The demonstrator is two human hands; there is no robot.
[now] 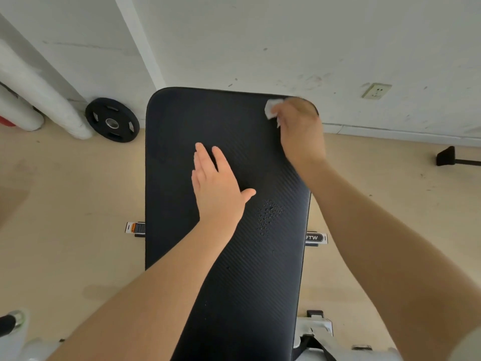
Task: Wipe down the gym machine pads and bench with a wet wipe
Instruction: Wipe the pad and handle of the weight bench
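Observation:
A long black ribbed bench pad (182, 157) runs from the bottom of the view up toward the wall. My right hand (299, 126) is at the pad's far right corner, shut on a white wet wipe (272, 108) that presses on the pad. My left hand (218, 183) lies flat on the middle of the pad, fingers stretched and apart, holding nothing. A patch of small water drops (268, 214) sits on the pad just right of my left wrist.
A black weight plate (112, 120) leans on the wall at the left beside white wrapped pipes (39, 95). A wall socket (376, 91) is at the right. A black foot of other equipment (447, 156) stands on the beige floor (65, 191). The bench's metal frame (316, 328) shows below right.

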